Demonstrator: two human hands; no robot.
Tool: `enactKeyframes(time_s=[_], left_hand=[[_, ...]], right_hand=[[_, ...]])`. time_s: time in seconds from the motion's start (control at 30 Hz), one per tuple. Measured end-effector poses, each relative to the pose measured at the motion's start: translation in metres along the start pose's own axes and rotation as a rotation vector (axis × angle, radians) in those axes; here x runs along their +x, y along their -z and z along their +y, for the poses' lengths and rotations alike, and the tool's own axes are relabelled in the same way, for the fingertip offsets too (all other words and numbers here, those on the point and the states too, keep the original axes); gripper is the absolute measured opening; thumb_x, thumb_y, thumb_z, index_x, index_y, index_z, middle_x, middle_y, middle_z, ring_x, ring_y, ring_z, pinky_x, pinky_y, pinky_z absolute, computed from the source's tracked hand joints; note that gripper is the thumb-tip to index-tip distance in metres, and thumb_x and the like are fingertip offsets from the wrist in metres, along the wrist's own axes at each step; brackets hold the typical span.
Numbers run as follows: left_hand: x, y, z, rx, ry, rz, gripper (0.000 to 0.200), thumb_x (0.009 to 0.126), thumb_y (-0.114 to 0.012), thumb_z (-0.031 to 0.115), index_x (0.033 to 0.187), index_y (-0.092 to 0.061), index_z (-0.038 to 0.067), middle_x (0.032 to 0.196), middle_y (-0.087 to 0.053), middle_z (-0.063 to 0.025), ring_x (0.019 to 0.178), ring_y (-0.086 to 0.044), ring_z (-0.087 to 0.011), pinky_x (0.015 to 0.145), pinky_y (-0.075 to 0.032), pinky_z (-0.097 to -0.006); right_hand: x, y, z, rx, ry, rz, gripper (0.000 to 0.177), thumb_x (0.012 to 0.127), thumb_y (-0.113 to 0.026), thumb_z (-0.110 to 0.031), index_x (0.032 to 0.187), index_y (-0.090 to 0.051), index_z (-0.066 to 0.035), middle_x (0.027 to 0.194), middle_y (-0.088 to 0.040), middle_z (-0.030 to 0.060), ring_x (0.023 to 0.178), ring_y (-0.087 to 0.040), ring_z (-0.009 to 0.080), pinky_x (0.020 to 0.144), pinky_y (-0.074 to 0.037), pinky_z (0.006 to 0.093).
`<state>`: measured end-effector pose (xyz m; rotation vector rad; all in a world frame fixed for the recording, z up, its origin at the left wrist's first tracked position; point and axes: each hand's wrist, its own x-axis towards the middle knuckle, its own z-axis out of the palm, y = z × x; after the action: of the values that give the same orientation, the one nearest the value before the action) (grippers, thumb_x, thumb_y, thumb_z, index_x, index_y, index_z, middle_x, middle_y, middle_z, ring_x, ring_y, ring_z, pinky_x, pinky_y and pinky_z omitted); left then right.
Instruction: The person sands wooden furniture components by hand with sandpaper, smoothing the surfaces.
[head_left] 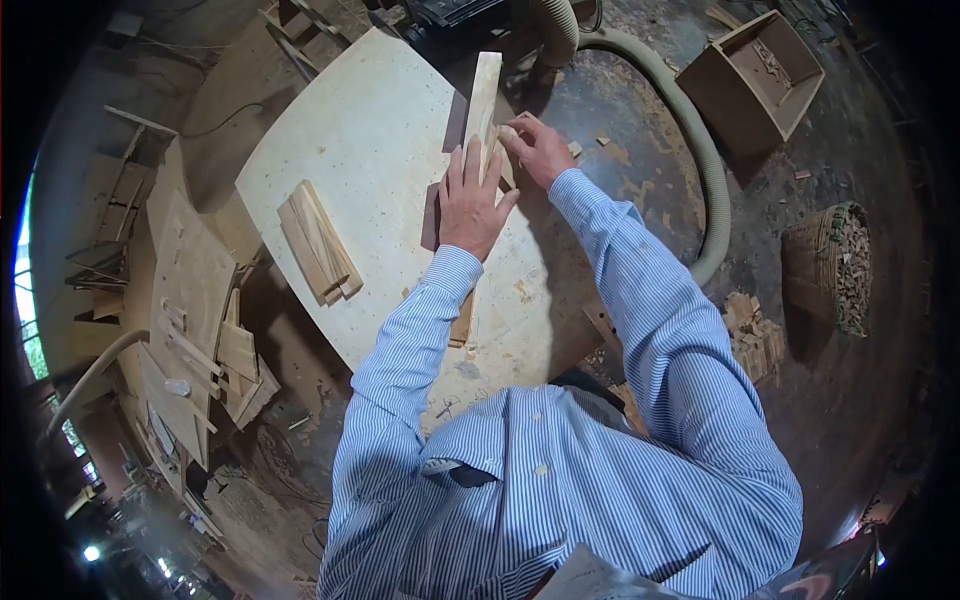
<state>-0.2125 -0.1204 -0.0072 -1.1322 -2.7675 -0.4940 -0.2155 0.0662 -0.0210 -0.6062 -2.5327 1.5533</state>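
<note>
A long pale wood strip (pixel 484 90) lies on a light work board, pointing away from me. My left hand (pixel 472 208) rests flat over its near part, fingers stretched forward and thumb out to the side. Just right of the strip, my right hand (pixel 543 155) has its fingers bent and pinched together by the strip's edge; what they grip is too small to make out. Dark flat pieces (pixel 430 215) show beside and beneath the strip. Under my left forearm, the end of another wood piece (pixel 461 325) shows. Several wood pieces (pixel 318 240) lie together left of my hands.
The work board (pixel 370 130) has small chips on it. A ribbed hose (pixel 712 180) curves over the floor at the right. Beyond it are an open wooden box (pixel 750 80) and a basket of offcuts (pixel 830 265). Wood blocks (pixel 755 340) are piled by my right elbow; boards (pixel 195 270) stand left.
</note>
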Motion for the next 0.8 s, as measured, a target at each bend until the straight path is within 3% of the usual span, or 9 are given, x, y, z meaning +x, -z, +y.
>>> enactKeyframes(time_s=[0.1,0.17,0.3,0.37,0.43,0.63,0.67,0.77,0.8], left_hand=[[0.001,0.001,0.001,-0.012,0.026,-0.036,0.066,0.099,-0.066,0.048,0.154,-0.050,0.016,0.168,-0.028,-0.0156,0.154,-0.028,-0.0373,0.122,-0.030,-0.0513],[0.003,0.001,0.002,-0.007,0.033,-0.030,0.066,0.098,-0.067,0.048,0.154,-0.050,0.016,0.169,-0.028,-0.0150,0.153,-0.029,-0.0374,0.121,-0.031,-0.0514],[0.004,0.004,0.005,0.018,0.056,-0.009,0.067,0.096,-0.068,0.051,0.150,-0.054,0.015,0.169,-0.030,-0.0133,0.151,-0.033,-0.0380,0.118,-0.036,-0.0517],[0.004,0.001,0.005,0.041,0.050,0.011,0.066,0.095,-0.068,0.052,0.149,-0.056,0.015,0.168,-0.031,-0.0129,0.151,-0.034,-0.0382,0.117,-0.037,-0.0515],[0.001,-0.001,0.006,0.085,0.051,0.040,0.067,0.094,-0.068,0.055,0.147,-0.058,0.015,0.168,-0.032,-0.0128,0.149,-0.037,-0.0387,0.115,-0.041,-0.0514],[0.001,-0.011,0.006,0.139,0.050,0.091,0.067,0.093,-0.068,0.056,0.147,-0.057,0.017,0.167,-0.033,-0.0120,0.146,-0.041,-0.0396,0.112,-0.044,-0.0528],[0.001,-0.012,0.004,0.134,0.055,0.081,0.067,0.092,-0.070,0.055,0.147,-0.056,0.018,0.167,-0.033,-0.0114,0.145,-0.041,-0.0401,0.112,-0.043,-0.0536],[0.000,-0.016,0.006,0.198,0.071,0.090,0.068,0.094,-0.067,0.057,0.148,-0.055,0.017,0.168,-0.032,-0.0110,0.141,-0.045,-0.0408,0.111,-0.045,-0.0524],[0.001,-0.019,0.006,0.197,0.073,0.109,0.068,0.094,-0.067,0.057,0.148,-0.055,0.017,0.168,-0.032,-0.0110,0.141,-0.045,-0.0408,0.111,-0.045,-0.0524]], right_hand=[[0.003,0.003,0.003,-0.043,0.015,-0.009,0.050,0.101,-0.068,-0.040,0.135,-0.065,-0.003,0.120,-0.074,0.0171,0.106,-0.072,0.0233,0.092,-0.054,0.0350],[0.003,0.000,0.007,0.002,-0.021,-0.022,0.050,0.102,-0.065,-0.040,0.139,-0.064,-0.007,0.128,-0.072,0.0191,0.115,-0.070,0.0310,0.104,-0.053,0.0401],[-0.007,0.007,0.012,0.025,0.019,-0.101,0.062,0.101,-0.067,-0.041,0.148,-0.054,-0.004,0.128,-0.070,0.0197,0.111,-0.070,0.0267,0.095,-0.054,0.0354],[-0.036,0.012,0.020,0.210,0.013,0.156,0.070,0.100,-0.066,-0.041,0.157,-0.044,-0.007,0.129,-0.069,0.0255,0.117,-0.070,0.0328,0.102,-0.052,0.0405],[-0.089,0.045,0.018,0.304,0.062,0.101,0.076,0.100,-0.067,-0.042,0.158,-0.039,-0.003,0.135,-0.066,0.0265,0.119,-0.068,0.0345,0.101,-0.052,0.0414],[-0.326,0.114,0.086,-0.131,0.078,0.091,0.071,0.097,-0.071,-0.031,0.153,-0.043,0.003,0.141,-0.058,0.0287,0.132,-0.057,0.0424,0.110,-0.046,0.0457],[-0.365,0.120,0.093,-0.228,-0.017,0.025,0.069,0.097,-0.072,-0.026,0.153,-0.044,0.002,0.145,-0.057,0.0266,0.133,-0.059,0.0358,0.110,-0.046,0.0420],[-0.444,0.121,0.110,-0.178,-0.217,-0.130,0.077,0.097,-0.070,-0.040,0.153,-0.041,0.004,0.141,-0.058,0.0314,0.130,-0.059,0.0448,0.108,-0.047,0.0470],[-0.458,0.116,0.106,-0.256,-0.184,-0.043,0.076,0.098,-0.069,-0.040,0.154,-0.041,0.002,0.138,-0.060,0.0306,0.124,-0.063,0.0441,0.103,-0.051,0.0471]])
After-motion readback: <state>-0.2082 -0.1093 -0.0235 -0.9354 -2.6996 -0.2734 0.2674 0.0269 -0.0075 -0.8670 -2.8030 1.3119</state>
